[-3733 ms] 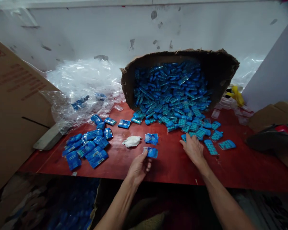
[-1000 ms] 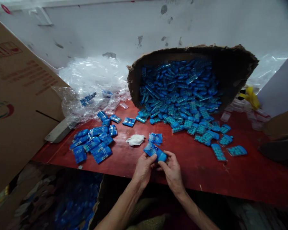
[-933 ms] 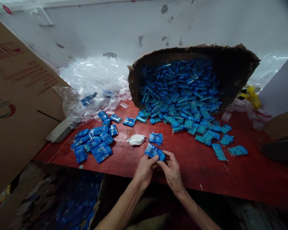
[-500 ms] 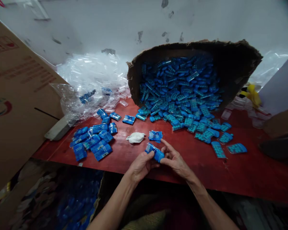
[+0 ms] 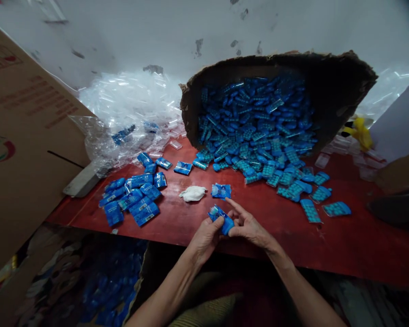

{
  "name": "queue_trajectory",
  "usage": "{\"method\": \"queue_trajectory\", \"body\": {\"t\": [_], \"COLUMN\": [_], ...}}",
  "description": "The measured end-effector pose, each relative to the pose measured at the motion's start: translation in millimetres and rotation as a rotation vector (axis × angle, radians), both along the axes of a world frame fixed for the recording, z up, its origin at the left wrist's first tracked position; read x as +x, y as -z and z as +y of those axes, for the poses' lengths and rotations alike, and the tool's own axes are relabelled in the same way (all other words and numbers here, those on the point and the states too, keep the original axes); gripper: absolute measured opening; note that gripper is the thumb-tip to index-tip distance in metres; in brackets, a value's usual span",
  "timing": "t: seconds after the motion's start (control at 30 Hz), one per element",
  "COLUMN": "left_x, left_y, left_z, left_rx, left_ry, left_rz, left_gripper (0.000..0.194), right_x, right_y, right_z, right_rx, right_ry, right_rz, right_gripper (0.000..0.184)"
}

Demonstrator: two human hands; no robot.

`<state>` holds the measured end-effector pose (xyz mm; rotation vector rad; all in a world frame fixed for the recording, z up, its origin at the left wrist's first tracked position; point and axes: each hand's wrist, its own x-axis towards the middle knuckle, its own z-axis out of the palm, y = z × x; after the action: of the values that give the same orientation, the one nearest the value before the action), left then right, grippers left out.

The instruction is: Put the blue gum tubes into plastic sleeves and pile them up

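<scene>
My left hand point(image 5: 207, 236) is closed on a small blue-capped plastic box point(image 5: 226, 225), its thumb pressed on top. A blue printed sleeve point(image 5: 216, 211) covers much of that box. My right hand point(image 5: 248, 229) pinches the box's right end between thumb and curled fingers, while its index finger points forward. Just beyond the fingertip lie flat blue printed sleeves point(image 5: 221, 190). A crumpled white cloth or tissue point(image 5: 192, 194) rests left of them. To the left is a pile of sleeved boxes point(image 5: 131, 200). Bare boxes of turquoise pellets point(image 5: 259, 131) spill from a carton.
The torn-edged carton point(image 5: 341, 106) lies on its side on the red table point(image 5: 259, 254). Behind left are clear plastic bags point(image 5: 129, 100) and a grey block point(image 5: 82, 181). A large cardboard box point(image 5: 23, 136) stands at left. Loose boxes point(image 5: 336, 208) lie at right.
The sleeve now covers more of the box, and the box has turned slightly in my hands. Both hands stay in nearly the same place; the view shifts a little.
</scene>
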<state>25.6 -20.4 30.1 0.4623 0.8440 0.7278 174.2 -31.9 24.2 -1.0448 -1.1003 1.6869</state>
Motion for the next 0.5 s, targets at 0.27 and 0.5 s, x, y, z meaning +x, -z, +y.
{"method": "queue_trajectory", "body": {"t": [0.27, 0.5], "left_x": [-4.5, -0.4], "left_y": [-13.5, -8.1], "left_z": [1.4, -7.4], "left_rx": [0.005, 0.011], "left_ry": [0.092, 0.028], "left_rz": [-0.023, -0.033], "left_gripper": [0.03, 0.032], "right_x": [3.9, -1.4], "right_y": [0.2, 6.0], "right_z": [5.4, 3.5], "right_rx": [0.015, 0.014], "right_ry": [-0.039, -0.036], "right_rz": [-0.025, 0.0], "right_gripper": [0.078, 0.072]}}
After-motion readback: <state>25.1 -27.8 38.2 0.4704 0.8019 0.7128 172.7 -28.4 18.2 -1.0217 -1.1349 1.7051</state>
